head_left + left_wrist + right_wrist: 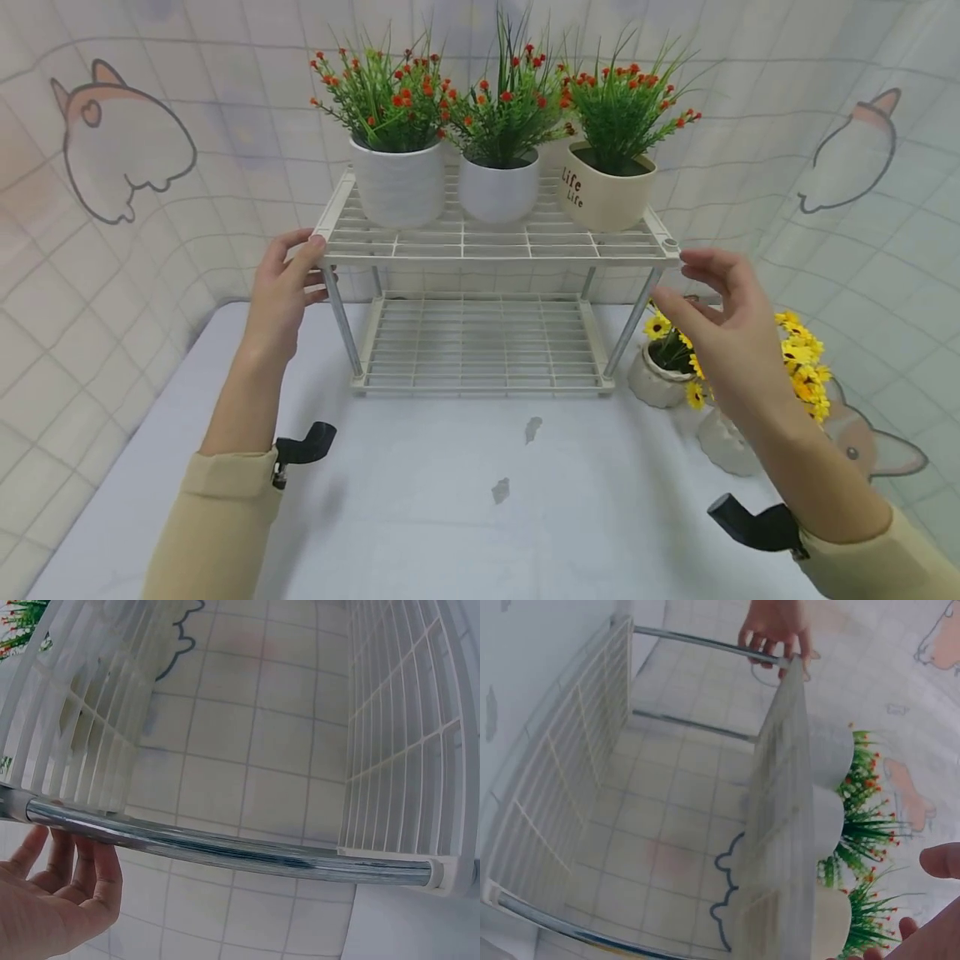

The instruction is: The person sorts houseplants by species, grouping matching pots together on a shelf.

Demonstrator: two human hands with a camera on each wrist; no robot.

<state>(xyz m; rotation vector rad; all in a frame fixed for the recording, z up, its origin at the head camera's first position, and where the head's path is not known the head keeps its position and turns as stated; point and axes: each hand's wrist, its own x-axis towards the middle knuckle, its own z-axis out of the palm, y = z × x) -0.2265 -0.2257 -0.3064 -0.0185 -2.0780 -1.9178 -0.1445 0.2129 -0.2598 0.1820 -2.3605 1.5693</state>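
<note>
Hands at the two-tier rack

Rack (491,250) stands on the white table (420,517) against the tiled backdrop, with three potted plants (498,125) on its top shelf. Your left hand (283,292) grips the shelf's front left corner, fingers curled round it. Your right hand (723,329) hovers just beside the right corner, fingers spread wide and holding nothing.

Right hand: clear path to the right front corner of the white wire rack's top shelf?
Probably yes. The right hand hovers open just beside the top shelf of the white wire rack, fingers apart from its corner, with nothing between. The beige "Life" pot sits further back on the shelf, out of the way.
</note>
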